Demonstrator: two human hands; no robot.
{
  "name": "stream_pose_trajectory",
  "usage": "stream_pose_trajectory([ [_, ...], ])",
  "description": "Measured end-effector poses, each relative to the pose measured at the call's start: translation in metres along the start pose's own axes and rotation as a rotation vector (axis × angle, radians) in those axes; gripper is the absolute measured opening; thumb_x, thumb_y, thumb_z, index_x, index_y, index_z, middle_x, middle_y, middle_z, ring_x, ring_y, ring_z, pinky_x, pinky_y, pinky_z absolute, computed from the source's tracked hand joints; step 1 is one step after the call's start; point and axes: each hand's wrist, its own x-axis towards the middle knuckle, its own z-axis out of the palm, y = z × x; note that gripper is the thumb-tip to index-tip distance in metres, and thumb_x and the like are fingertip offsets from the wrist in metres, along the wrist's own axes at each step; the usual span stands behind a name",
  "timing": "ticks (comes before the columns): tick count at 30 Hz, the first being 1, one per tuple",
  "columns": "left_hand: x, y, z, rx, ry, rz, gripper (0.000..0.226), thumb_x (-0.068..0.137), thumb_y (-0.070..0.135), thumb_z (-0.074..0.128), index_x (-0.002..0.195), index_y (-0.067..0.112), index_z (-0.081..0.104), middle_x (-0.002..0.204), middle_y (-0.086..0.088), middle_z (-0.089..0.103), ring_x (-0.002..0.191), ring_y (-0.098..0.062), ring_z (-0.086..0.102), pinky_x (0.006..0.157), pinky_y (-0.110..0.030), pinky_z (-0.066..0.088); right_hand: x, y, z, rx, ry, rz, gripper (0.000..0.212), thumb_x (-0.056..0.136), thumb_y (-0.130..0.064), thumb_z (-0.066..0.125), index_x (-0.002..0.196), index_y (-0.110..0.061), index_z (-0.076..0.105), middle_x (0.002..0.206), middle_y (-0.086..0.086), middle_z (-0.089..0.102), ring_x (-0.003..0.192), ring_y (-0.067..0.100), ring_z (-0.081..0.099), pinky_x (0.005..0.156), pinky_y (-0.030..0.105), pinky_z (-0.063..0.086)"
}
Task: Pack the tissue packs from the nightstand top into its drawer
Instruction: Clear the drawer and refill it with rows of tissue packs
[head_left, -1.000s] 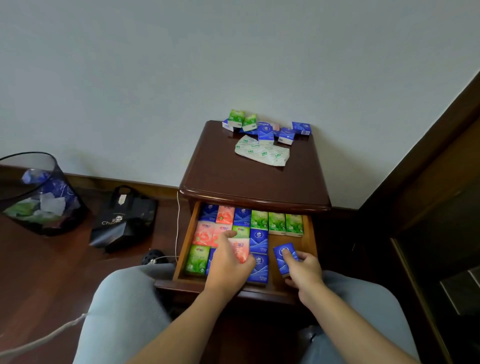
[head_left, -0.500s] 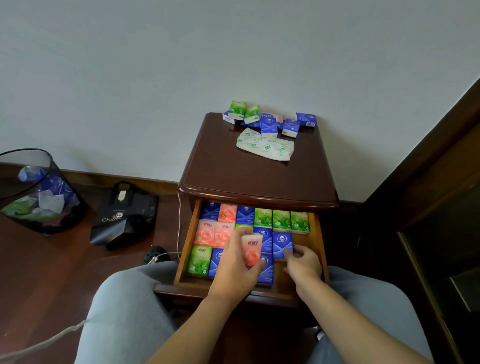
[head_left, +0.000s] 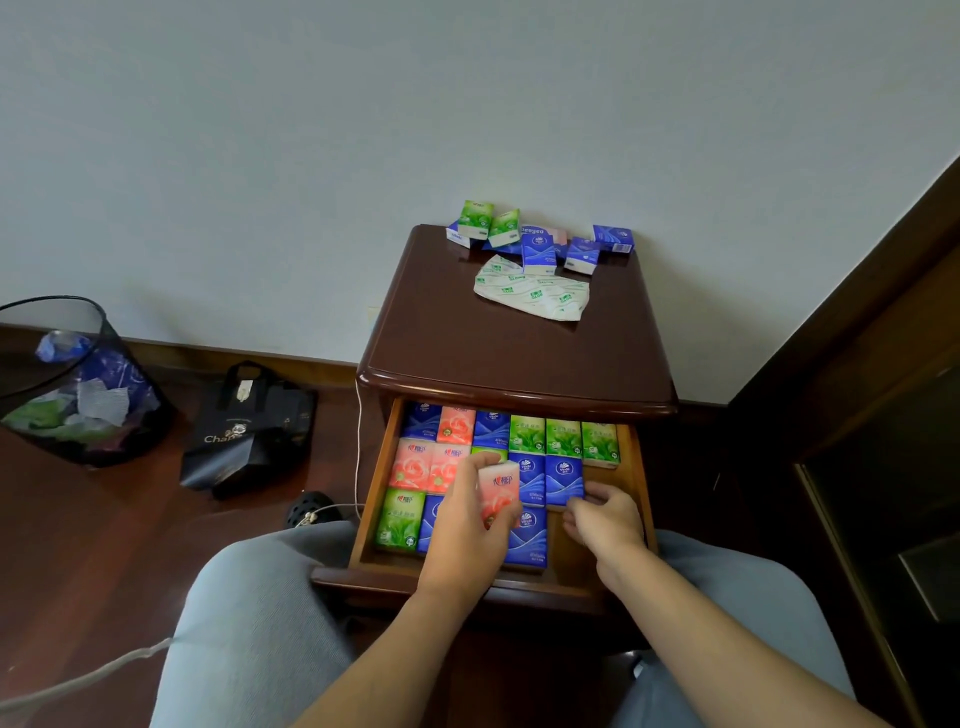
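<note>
Mesh bin (head_left: 78, 384) at 9 o'clock, black bag (head_left: 244, 431) beside it on the floor. Left hand (head_left: 467, 535) pinches a pink tissue pack (head_left: 500, 491) over the open drawer (head_left: 371, 499), which is filled with packs; right hand (head_left: 605, 519), fingers curled, touches a blue pack (head_left: 563, 478) inside. At 12 o'clock, loose packs (head_left: 537, 252) and a wrapper (head_left: 535, 293) lie on the nightstand (head_left: 509, 353) tabletop.

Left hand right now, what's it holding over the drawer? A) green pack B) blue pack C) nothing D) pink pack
D: the left hand grips a pink tissue pack above the packs laid in the open drawer, while the right hand touches the lower edge of a blue pack already lying there.
</note>
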Motion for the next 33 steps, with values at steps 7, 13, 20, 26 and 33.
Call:
stream_pose_trajectory([
  [7, 0.005, 0.005, 0.001, -0.071, 0.020, -0.108, 0.017, 0.103, 0.036, 0.061, 0.111, 0.050, 0.055, 0.099, 0.008, 0.071, 0.082, -0.003, 0.073, 0.062, -0.025, 0.062, -0.035, -0.025, -0.030, -0.467, -0.171, -0.554, 0.064, 0.080, -0.010, 0.077, 0.136, -0.029, 0.051, 0.137, -0.007, 0.054, 0.114, 0.010, 0.063, 0.095, 0.027, 0.055],
  [13, 0.021, 0.021, 0.019, -0.135, -0.008, -0.252, 0.011, 0.108, 0.031, 0.049, 0.117, 0.029, 0.056, 0.099, -0.010, 0.068, 0.085, -0.023, 0.074, 0.062, -0.047, 0.065, -0.055, -0.037, -0.055, -0.799, -0.477, -1.095, 0.100, 0.072, -0.054, 0.077, 0.154, -0.044, 0.020, 0.156, -0.023, 0.025, 0.143, -0.007, 0.020, 0.115, 0.014, 0.019],
  [20, 0.032, 0.039, 0.051, -0.096, -0.257, -0.284, 0.065, 0.105, 0.026, 0.058, 0.158, 0.027, 0.021, 0.118, -0.006, 0.071, 0.105, -0.022, 0.073, 0.095, -0.049, 0.060, -0.043, -0.044, -0.068, -0.721, -0.285, -1.132, 0.069, 0.075, -0.045, 0.078, 0.134, -0.026, 0.048, 0.127, -0.010, 0.055, 0.120, 0.014, 0.049, 0.100, 0.032, 0.049],
  [26, 0.035, 0.036, 0.058, 0.492, -0.320, -0.011, 0.047, 0.103, 0.027, 0.059, 0.148, 0.026, 0.044, 0.138, 0.003, 0.055, 0.118, -0.016, 0.060, 0.101, -0.038, 0.053, -0.011, -0.041, -0.086, -1.082, 0.003, -1.053, 0.061, 0.064, -0.053, 0.086, 0.109, -0.030, 0.052, 0.112, -0.013, 0.061, 0.121, 0.021, 0.047, 0.104, 0.039, 0.040],
  [33, 0.046, 0.028, 0.067, 1.027, -0.435, 0.158, 0.054, 0.099, 0.013, 0.058, 0.151, 0.026, 0.047, 0.151, 0.003, 0.045, 0.139, -0.021, 0.041, 0.112, -0.041, 0.043, 0.007, -0.029, -0.082, -1.233, 0.015, -0.950, 0.056, 0.078, -0.058, 0.080, 0.121, -0.032, 0.054, 0.132, -0.011, 0.059, 0.137, 0.023, 0.040, 0.113, 0.037, 0.035],
])
